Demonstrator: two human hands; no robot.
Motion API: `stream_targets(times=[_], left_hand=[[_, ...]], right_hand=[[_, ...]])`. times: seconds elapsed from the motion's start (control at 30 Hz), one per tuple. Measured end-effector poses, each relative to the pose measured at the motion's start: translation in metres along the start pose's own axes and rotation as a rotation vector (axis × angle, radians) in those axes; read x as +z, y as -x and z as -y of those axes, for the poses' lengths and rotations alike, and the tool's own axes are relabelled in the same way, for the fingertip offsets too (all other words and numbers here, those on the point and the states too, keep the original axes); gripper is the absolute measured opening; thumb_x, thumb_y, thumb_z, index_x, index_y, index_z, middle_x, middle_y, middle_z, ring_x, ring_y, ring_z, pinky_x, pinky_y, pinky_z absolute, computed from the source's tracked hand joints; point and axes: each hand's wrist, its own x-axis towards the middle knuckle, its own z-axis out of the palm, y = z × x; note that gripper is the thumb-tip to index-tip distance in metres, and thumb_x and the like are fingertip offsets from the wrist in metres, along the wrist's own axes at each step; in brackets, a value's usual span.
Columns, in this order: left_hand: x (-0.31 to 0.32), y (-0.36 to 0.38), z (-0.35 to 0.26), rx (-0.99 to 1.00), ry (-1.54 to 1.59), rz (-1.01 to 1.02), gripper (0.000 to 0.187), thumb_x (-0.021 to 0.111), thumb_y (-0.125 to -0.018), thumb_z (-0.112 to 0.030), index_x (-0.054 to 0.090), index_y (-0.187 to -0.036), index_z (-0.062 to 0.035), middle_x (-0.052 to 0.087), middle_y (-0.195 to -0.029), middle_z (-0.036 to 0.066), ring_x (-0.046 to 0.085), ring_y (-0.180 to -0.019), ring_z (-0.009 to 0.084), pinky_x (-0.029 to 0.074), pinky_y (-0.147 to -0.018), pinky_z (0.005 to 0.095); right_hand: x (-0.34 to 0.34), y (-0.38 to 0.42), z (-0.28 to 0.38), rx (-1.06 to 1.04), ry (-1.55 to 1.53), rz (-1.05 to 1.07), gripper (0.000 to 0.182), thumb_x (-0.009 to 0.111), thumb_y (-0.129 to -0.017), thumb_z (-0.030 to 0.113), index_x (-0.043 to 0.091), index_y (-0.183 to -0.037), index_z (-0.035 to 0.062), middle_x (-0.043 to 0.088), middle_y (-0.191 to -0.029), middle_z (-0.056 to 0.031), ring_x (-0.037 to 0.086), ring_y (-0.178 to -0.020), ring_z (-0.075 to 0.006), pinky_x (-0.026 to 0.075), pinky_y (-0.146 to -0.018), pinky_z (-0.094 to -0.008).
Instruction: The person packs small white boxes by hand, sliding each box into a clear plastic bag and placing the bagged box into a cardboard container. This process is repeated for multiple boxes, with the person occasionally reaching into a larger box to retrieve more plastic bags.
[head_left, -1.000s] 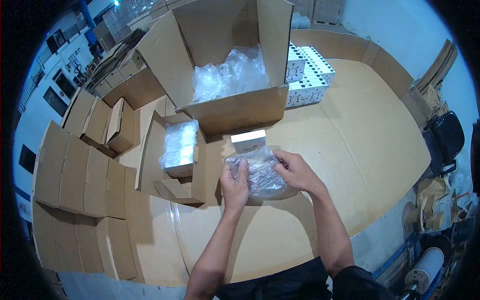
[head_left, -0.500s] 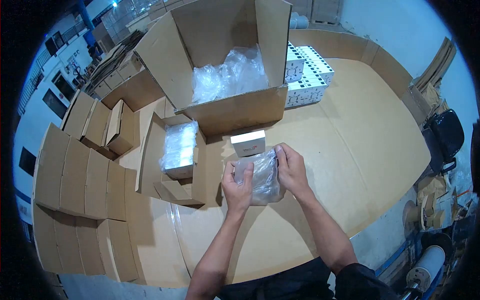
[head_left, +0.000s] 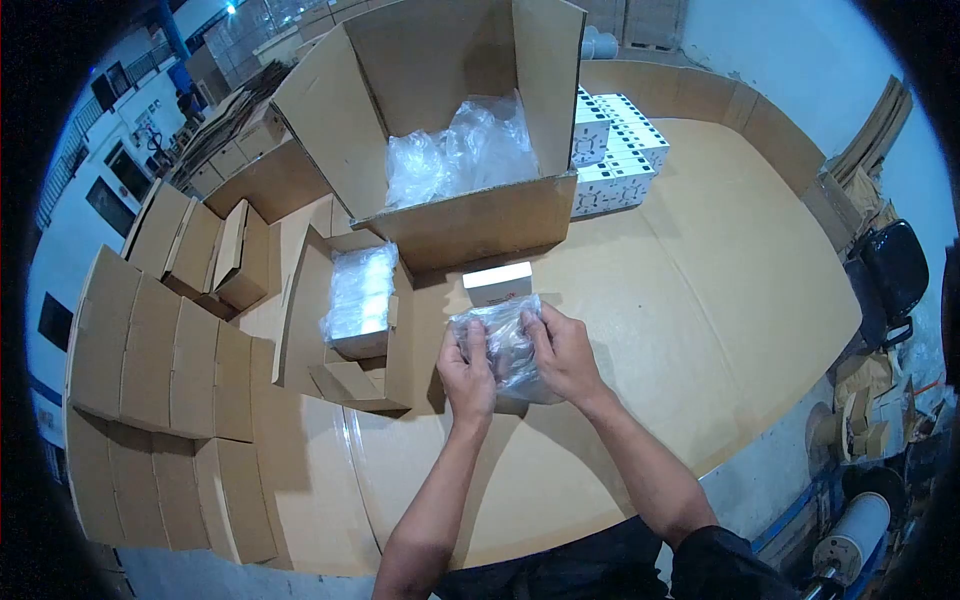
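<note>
Between my hands is a clear plastic bag (head_left: 512, 352), crumpled and held just above the table. My left hand (head_left: 468, 375) grips its left side, thumb on top. On the right side, my right hand (head_left: 563, 352) pinches the bag near its upper edge. A small white box (head_left: 497, 284) stands just beyond the bag, its lower front partly hidden by the plastic. To the left, an open cardboard carton (head_left: 400, 350) holds several plastic-wrapped white boxes (head_left: 360, 295) in a row.
A large open cardboard box (head_left: 470, 228) at the back contains clear plastic bags (head_left: 465, 150). White patterned boxes (head_left: 615, 180) are stacked behind it to the right. Several brown cartons (head_left: 150, 350) line the left side. A cardboard rim (head_left: 690, 85) borders the table's far edge.
The bag is more bunched up, and my hands have drawn closer together. My right hand has shifted slightly left and down. The white box stays in place.
</note>
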Motion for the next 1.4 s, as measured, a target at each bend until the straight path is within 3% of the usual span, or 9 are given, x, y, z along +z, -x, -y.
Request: stream_targets(times=[0.13,0.27,0.87,0.97,1.03,1.07,1.23,1.3,1.4], left_hand=[[0.002,0.001,-0.004,-0.118,0.114,-0.041,0.025,0.051,-0.108,-0.028,0.056,-0.097,-0.006,0.055,-0.083,-0.002,0.05,-0.076,0.0065,0.046,-0.069,0.027],[0.001,-0.001,-0.001,0.072,0.025,-0.053,0.027,0.052,-0.108,-0.029,0.052,-0.092,-0.0074,0.05,-0.08,-0.004,0.046,-0.072,0.0057,0.046,-0.068,0.0276],[-0.02,-0.002,-0.005,-0.246,0.145,0.253,0.013,0.06,-0.102,-0.014,0.056,-0.11,-0.0035,0.065,-0.074,0.0,0.049,-0.049,0.0002,0.032,-0.039,0.0187],[-0.026,-0.007,-0.003,-0.017,0.162,0.141,0.018,0.059,-0.097,-0.004,0.055,-0.114,-0.0067,0.068,-0.088,0.006,0.062,-0.07,0.0102,0.048,-0.055,0.0242],[-0.022,-0.013,-0.03,0.885,-0.597,0.127,0.045,0.061,-0.084,0.004,0.056,-0.125,-0.0135,0.067,-0.104,0.01,0.062,-0.105,0.0261,0.053,-0.087,0.0371],[-0.024,-0.007,-0.034,0.778,-0.549,0.22,0.05,0.065,-0.075,0.005,0.065,-0.121,-0.0161,0.067,-0.114,0.01,0.05,-0.126,0.0351,0.042,-0.107,0.0457],[-0.024,-0.004,-0.032,0.874,-0.672,0.261,0.006,0.07,-0.086,-0.007,0.076,-0.088,-0.0083,0.071,-0.106,0.009,0.062,-0.106,0.0262,0.051,-0.091,0.0385],[-0.018,0.004,-0.029,-0.036,-0.292,0.037,0.018,0.068,-0.098,-0.019,0.074,-0.094,-0.0027,0.07,-0.087,0.005,0.062,-0.082,0.0129,0.051,-0.074,0.0309],[-0.021,-0.004,-0.008,-0.098,-0.164,0.088,0.028,0.064,-0.102,-0.025,0.072,-0.096,0.0022,0.067,-0.08,0.001,0.056,-0.072,0.0062,0.047,-0.065,0.026]], right_hand=[[0.0,-0.001,0.004,0.073,-0.012,-0.066,0.044,0.049,-0.108,0.031,0.063,-0.085,-0.004,0.059,-0.065,-0.0068,0.052,-0.061,-0.0114,0.044,-0.058,-0.0333],[-0.005,-0.003,-0.003,0.129,0.021,-0.053,0.05,0.046,-0.11,0.034,0.061,-0.079,-0.0026,0.056,-0.065,-0.0039,0.049,-0.061,-0.0103,0.042,-0.057,-0.0318],[-0.034,-0.016,-0.009,0.232,-0.141,-0.262,0.05,0.045,-0.11,0.032,0.063,-0.078,-0.0018,0.053,-0.057,-0.0011,0.047,-0.051,-0.0093,0.039,-0.05,-0.0318],[-0.037,-0.017,-0.013,0.282,-0.297,-0.195,0.05,0.047,-0.109,0.033,0.064,-0.077,-0.0012,0.052,-0.056,0.0012,0.046,-0.048,-0.0086,0.037,-0.048,-0.0313],[-0.035,-0.014,-0.006,0.377,-0.277,-0.113,0.05,0.047,-0.109,0.033,0.063,-0.076,-0.0007,0.052,-0.057,0.0018,0.046,-0.048,-0.008,0.037,-0.048,-0.03],[-0.032,-0.012,-0.006,0.377,-0.277,-0.114,0.05,0.047,-0.109,0.033,0.063,-0.076,-0.0007,0.052,-0.057,0.0018,0.046,-0.048,-0.008,0.037,-0.048,-0.03],[-0.026,-0.014,-0.005,0.339,-0.122,-0.03,0.048,0.045,-0.109,0.036,0.066,-0.084,0.0006,0.053,-0.058,-0.001,0.048,-0.052,-0.0089,0.044,-0.053,-0.0294],[-0.04,-0.015,0.008,0.559,-0.257,0.064,0.044,0.046,-0.108,0.039,0.065,-0.099,0.0001,0.062,-0.07,-0.0048,0.053,-0.063,-0.01,0.047,-0.062,-0.0305],[-0.046,-0.017,0.003,0.252,-0.277,0.067,0.039,0.054,-0.105,0.038,0.062,-0.114,0.0012,0.066,-0.099,-0.009,0.058,-0.08,-0.0099,0.05,-0.071,-0.0284]])
